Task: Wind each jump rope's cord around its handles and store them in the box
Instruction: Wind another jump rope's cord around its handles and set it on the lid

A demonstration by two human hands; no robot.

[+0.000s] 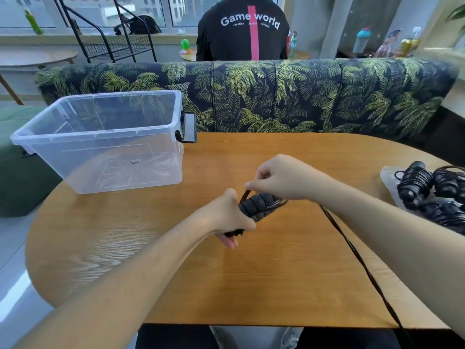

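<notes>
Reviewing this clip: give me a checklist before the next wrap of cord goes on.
1. Left hand grips the handles: ok.
2. Right hand pinches the cord: ok.
3. Loose cord trails off the table's near edge, free of snags: cannot tell.
4. Box open and within view: ok.
5. First turns sit tight: cannot tell.

We see a rounded wooden table (251, 285) in front of a sofa (302, 96) with a dark palm-leaf cover. Behind it a person in a black top (241, 28) sits facing away. Windows (161, 8) let in daylight. We note a black wire rack (113, 41) at left, a small round side table (37, 57), grey curtains (327, 21) and a glossy pale floor (15, 285).
</notes>
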